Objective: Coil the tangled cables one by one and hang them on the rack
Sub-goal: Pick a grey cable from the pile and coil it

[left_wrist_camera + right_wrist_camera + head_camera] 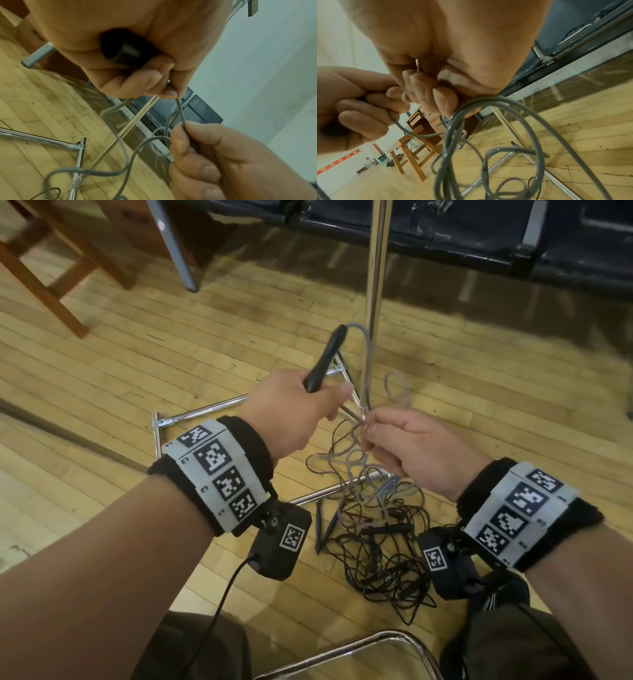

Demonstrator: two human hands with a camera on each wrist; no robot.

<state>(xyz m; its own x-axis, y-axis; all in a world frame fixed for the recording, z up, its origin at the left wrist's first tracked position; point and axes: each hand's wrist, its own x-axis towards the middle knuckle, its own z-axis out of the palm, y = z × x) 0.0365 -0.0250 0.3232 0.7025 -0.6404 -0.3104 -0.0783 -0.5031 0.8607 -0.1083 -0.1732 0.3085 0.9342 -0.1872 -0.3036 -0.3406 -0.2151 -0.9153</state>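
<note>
My left hand (294, 409) held the black plug (325, 359) of the grey cable (368, 350) in a closed grip. My right hand (411, 450) pinched the same cable just beside it, above the tangled cables (376, 546) on the floor, near the rack (375, 285).

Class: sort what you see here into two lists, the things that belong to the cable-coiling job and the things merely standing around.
Job:
- grey cable, held by left hand and right hand
- black handle in the left hand
- tangled black cables on the floor
- chrome rack

Standing around:
- wooden stool
- dark bench
</note>
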